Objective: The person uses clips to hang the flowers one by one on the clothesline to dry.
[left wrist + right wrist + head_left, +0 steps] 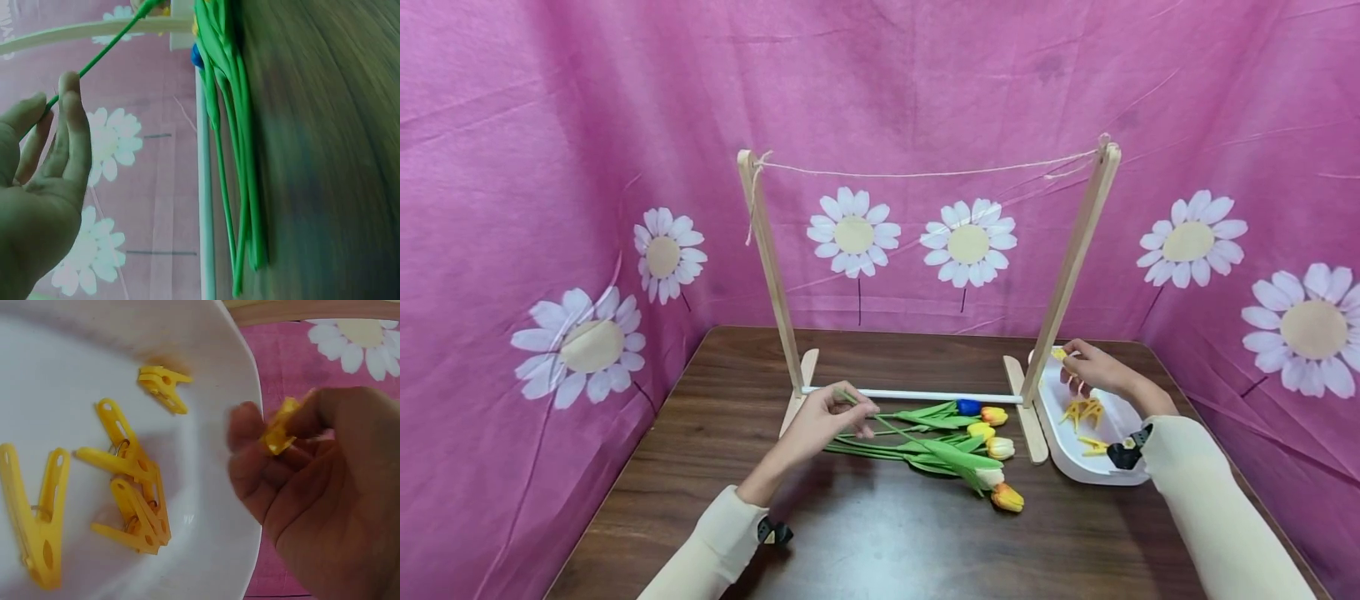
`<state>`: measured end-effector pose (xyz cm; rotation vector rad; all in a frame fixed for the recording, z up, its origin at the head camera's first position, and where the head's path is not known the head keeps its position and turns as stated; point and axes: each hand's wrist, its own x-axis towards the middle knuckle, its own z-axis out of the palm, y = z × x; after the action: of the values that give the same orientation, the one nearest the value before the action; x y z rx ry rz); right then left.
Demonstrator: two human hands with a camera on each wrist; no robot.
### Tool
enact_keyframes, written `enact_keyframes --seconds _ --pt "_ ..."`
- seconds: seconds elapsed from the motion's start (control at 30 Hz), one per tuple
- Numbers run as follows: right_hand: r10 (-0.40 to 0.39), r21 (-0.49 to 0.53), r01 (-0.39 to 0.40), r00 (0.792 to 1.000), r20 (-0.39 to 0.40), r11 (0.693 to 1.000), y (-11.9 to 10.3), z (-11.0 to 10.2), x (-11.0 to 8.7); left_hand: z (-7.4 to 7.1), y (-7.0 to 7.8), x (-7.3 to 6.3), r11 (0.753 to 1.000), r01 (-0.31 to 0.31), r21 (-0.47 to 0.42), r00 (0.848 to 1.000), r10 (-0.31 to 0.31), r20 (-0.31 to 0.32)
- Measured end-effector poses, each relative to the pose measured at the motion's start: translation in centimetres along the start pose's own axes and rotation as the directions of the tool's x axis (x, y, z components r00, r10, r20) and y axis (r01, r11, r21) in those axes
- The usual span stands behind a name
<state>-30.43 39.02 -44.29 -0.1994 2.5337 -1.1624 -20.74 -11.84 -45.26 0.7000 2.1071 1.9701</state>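
My left hand (827,421) pinches the green stem of an artificial tulip (103,55) between thumb and fingers, and the stem slants up in the left wrist view. Below it, more tulips (910,456) lie on the table, with yellow, orange, white and blue heads pointing right. Over the far end of a white plastic tub (1123,477), my right hand (1101,372) holds a yellow clothespin (279,428) by its fingertips, partly covered by the fingers. Several yellow clothespins (128,459) lie inside the tub.
A wooden stand with a left post (772,275) and a right post (1071,275) carries a string (925,174) across its top. A white rod (917,394) joins its feet. Pink flowered cloth (910,92) surrounds the brown table (865,550).
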Motion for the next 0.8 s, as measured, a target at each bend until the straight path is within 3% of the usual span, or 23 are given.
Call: enact_keyframes --seconds 0.13,0.23,0.53,0.63,0.8 --pt "-0.001 0.112 0.004 1.000 -0.022 0.994 -0.5 -0.3 -0.3 0.7 0.3 0.7 0.986 -0.065 -0.152 0.995 0.076 0.069" --pt "-0.035 0.156 0.043 0.998 -0.050 0.987 -1.0 -0.9 -0.5 1.2 0.9 1.2 0.981 -0.083 -0.177 0.992 0.099 0.084" --pt "-0.110 0.196 0.145 0.977 -0.181 0.970 -3.4 -2.6 -2.4 2.5 3.6 2.0 0.980 -0.115 -0.160 0.990 0.127 0.066" --pt "-0.151 0.224 0.204 0.960 -0.235 0.953 -4.3 -3.1 -2.8 2.7 5.0 2.2 0.982 -0.141 -0.128 0.988 0.148 0.046" --pt "-0.176 0.158 0.243 0.919 -0.353 0.957 -5.8 -4.0 -3.6 2.6 7.3 2.5 0.983 -0.162 -0.083 0.986 0.164 0.018"
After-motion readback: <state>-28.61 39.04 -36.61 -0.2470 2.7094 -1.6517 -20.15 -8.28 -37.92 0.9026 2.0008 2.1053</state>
